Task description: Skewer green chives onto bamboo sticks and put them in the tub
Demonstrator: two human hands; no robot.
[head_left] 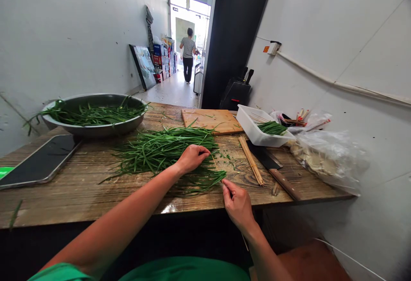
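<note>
A loose pile of garlic chives (154, 150) lies across the middle of the wooden table. A thin bamboo skewer (215, 164) slants from the chives down past my right wrist. My left hand (193, 159) reaches over the pile, thumb and fingers pinched at the skewer's upper end. Closed around the skewer lower down is my right hand (238, 202), at the table's front edge. Chive ends touch its fingertips; whether it also grips them is hidden. Right of the hands lies a bundle of bamboo skewers (251, 161), beside a cleaver (284, 183) with a wooden handle.
A metal basin (93, 131) of chives stands at the left, behind a dark tablet-like slab (40, 159). Farther back are a cutting board (208, 120) and a white tub (257, 131) holding skewered chives. Plastic bags (330, 161) sit right. A person (188, 54) stands near the doorway.
</note>
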